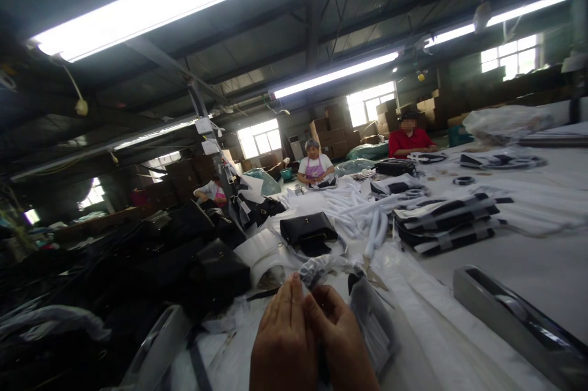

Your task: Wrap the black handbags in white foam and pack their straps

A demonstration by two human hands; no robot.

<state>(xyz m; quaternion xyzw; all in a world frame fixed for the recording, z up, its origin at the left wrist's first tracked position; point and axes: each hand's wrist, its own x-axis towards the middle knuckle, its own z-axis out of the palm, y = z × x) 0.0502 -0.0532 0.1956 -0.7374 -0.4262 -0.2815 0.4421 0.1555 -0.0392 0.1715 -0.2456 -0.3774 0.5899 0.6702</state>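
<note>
My left hand (pixel 285 333) and my right hand (pixel 342 336) are pressed together at the bottom middle. The left fingers lie straight and close together over the near end of a plastic-wrapped strap (pixel 324 265). My right thumb and curled fingers pinch at the same spot, and the gripped part is mostly hidden. From there the strap arches away to the right, towards a dark bag in clear plastic (pixel 374 317) beside my right hand. Scissors (pixel 374 274) lie just beyond. A black handbag with a small clasp (pixel 309 228) sits farther back on white wrapping.
Many black bags (pixel 225 265) are heaped at left. Grey tape dispensers stand at right (pixel 514 317) and lower left (pixel 158 342). White padding rolls (pixel 344 204) and stacked wrapped straps (pixel 445 219) cover the table beyond. Co-workers (pixel 315 164) sit at the far side.
</note>
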